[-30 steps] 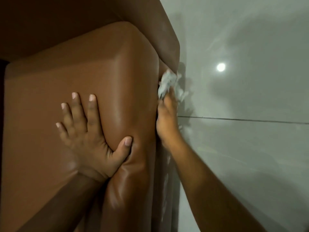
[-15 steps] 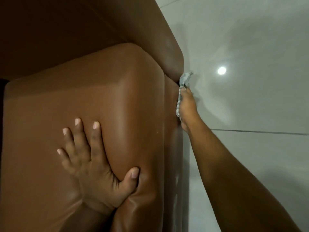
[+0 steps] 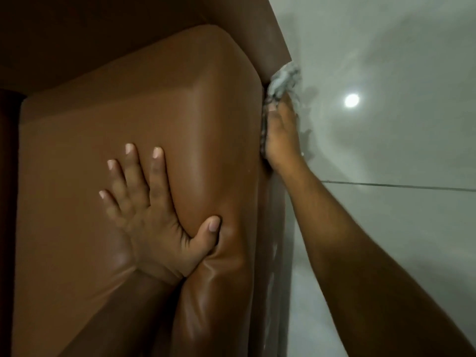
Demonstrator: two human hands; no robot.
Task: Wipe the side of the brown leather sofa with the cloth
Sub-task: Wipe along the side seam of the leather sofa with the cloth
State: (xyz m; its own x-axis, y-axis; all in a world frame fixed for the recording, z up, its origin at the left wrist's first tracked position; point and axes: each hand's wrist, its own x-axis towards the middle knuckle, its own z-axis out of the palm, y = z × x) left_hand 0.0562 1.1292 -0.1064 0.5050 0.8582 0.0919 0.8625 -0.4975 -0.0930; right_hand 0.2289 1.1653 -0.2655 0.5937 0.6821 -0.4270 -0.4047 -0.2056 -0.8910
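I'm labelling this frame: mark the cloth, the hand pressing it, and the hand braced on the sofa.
cloth (image 3: 283, 78): head view, bunched upper end.
right hand (image 3: 282, 135): head view, back of hand.
left hand (image 3: 152, 217): head view, back of hand.

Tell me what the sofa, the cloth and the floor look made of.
Sofa: smooth brown leather or a leather look-alike; it has a soft sheen and creases around the left hand. Cloth, under the right hand: pale, soft fabric, bunched and ragged at its edge. Floor: glossy light tile, judging by the reflected lamp and a thin joint line.
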